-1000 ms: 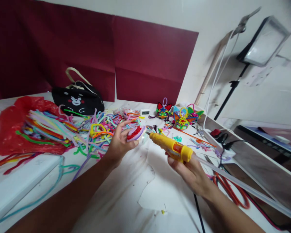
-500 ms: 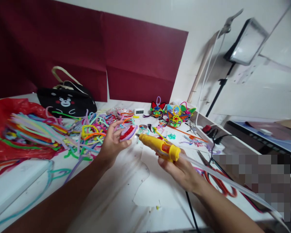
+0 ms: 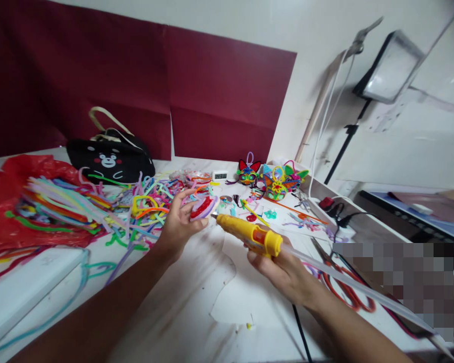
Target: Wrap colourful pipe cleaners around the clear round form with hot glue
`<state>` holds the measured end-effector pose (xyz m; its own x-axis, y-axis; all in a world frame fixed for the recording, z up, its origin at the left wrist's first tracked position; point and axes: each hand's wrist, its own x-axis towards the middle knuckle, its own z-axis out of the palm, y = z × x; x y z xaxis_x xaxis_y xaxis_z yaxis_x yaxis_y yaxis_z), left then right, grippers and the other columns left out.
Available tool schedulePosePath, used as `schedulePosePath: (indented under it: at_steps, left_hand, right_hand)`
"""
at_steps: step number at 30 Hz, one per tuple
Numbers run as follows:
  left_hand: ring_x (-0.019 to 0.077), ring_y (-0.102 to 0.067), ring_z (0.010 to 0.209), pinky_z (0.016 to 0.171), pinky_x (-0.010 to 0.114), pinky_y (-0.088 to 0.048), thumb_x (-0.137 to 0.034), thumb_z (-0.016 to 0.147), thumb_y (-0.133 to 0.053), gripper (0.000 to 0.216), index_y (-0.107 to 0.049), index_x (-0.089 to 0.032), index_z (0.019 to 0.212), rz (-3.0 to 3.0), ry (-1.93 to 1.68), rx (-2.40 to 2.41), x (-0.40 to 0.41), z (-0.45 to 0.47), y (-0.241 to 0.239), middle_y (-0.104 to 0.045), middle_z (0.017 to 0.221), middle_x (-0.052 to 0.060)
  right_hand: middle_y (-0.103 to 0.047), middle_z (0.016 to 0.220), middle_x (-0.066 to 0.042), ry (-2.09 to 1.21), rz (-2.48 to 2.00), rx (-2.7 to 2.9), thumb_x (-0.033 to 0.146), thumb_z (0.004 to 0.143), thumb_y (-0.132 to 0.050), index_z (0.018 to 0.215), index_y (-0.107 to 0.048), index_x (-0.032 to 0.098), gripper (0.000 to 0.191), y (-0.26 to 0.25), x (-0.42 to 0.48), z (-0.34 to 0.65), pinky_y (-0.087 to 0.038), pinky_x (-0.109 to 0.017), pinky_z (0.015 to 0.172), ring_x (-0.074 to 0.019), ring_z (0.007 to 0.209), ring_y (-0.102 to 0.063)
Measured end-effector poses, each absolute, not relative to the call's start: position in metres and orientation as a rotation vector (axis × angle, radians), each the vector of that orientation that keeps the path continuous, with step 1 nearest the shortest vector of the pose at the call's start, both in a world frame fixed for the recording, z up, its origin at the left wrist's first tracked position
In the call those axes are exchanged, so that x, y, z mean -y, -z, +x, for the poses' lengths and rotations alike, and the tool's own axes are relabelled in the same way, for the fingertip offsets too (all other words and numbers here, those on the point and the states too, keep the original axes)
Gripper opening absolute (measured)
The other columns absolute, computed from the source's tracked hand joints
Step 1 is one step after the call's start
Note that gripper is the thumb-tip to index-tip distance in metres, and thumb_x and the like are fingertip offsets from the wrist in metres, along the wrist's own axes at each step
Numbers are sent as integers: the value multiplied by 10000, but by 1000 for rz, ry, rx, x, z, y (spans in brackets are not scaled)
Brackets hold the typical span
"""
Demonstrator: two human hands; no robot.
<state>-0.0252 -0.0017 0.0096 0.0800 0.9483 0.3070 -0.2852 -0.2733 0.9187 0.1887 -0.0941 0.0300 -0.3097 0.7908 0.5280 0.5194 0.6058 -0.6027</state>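
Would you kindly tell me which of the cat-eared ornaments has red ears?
The leftmost, purple-looped ornament: its ears are red edged in black, while the yellow-looped ornament has orange ears and the pink-looped ornament green ones.

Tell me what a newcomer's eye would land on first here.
Probably the bright yellow glue gun in the right hand, its nozzle toward the red and purple piece in the left hand. Next, perhaps, the red bag with colourful pipe cleaners at far left.
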Motion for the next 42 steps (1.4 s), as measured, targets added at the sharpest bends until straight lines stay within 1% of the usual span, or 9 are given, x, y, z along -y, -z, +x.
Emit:
schedulePosePath:
  at_steps: [4,12,16,21,27,32,36,39,42]
  left_hand:
    - [263,-663,1034,766,295,-523,-231,571,-832,825,-442,-254,1297,1262,-1428,-767,2,-25,-10,-638,1114,78]
    - [207,-664,946,727,253,-496,-196,543,-809,792,-456,-259,1249,1226,-1434,-767,5,-23,-13,-643,1095,52]
    - [213,-667,965,727,250,-498,-195,547,-808,788,-454,-256,1248,1227,-1434,-771,5,-23,-14,-645,1093,49]
    - [264,-668,1042,798,305,-515,-243,568,-832,806,-445,-261,1275,1250,-1440,-732,3,-25,-10,-672,1104,66]
    - [243,-689,983,814,324,-524,-225,571,-824,788,-454,-247,1267,1260,-1452,-710,3,-25,-8,-680,1096,72]
    - [248,-678,1011,813,322,-524,-224,548,-822,805,-441,-237,1257,1221,-1459,-692,5,-23,-10,-676,1128,78]
    - [232,-687,953,769,319,-542,-196,562,-794,738,-452,-245,1214,1204,-1542,-678,1,-27,-13,-690,1081,62]
    - [199,-694,858,718,302,-555,-161,575,-763,676,-459,-262,1170,1190,-1677,-663,-7,-36,-17,-684,1029,30]
    - [181,-691,863,759,288,-557,-166,622,-738,637,-456,-265,1185,1185,-1849,-656,-17,-50,-23,-665,944,6]
  right_hand:
    - [-611,762,-39,-371,-1029,1974,316,922,-487,769,-541,240,179,-29,92,191,-479,-335,585,-212,690,-598]
    - [-615,801,-49,-286,-1080,1954,291,921,-470,769,-537,213,184,-23,86,198,-484,-351,664,-214,741,-605]
    - [-629,825,-59,-286,-1069,1952,286,919,-471,794,-544,210,164,-24,87,197,-484,-361,679,-231,773,-624]
    - [-614,773,-53,-336,-1054,1968,263,895,-472,764,-523,217,148,-29,93,191,-469,-348,613,-226,704,-614]
    - [-584,729,-31,-365,-1017,1963,282,904,-517,766,-510,242,144,-22,94,190,-450,-331,571,-219,667,-600]
    - [-615,807,-43,-285,-1057,1887,281,918,-516,820,-546,245,108,-11,87,198,-472,-348,649,-234,757,-622]
    - [-590,799,-30,-258,-1284,1908,354,932,-488,876,-517,230,139,-10,77,205,-436,-325,596,-199,670,-576]
    - [-589,861,-35,-268,-1471,2083,357,891,-544,1003,-507,210,189,-4,66,206,-424,-317,601,-193,680,-572]
    - [-582,983,-77,-231,-1558,2277,289,824,-599,1006,-532,179,223,8,56,205,-439,-337,675,-206,765,-587]
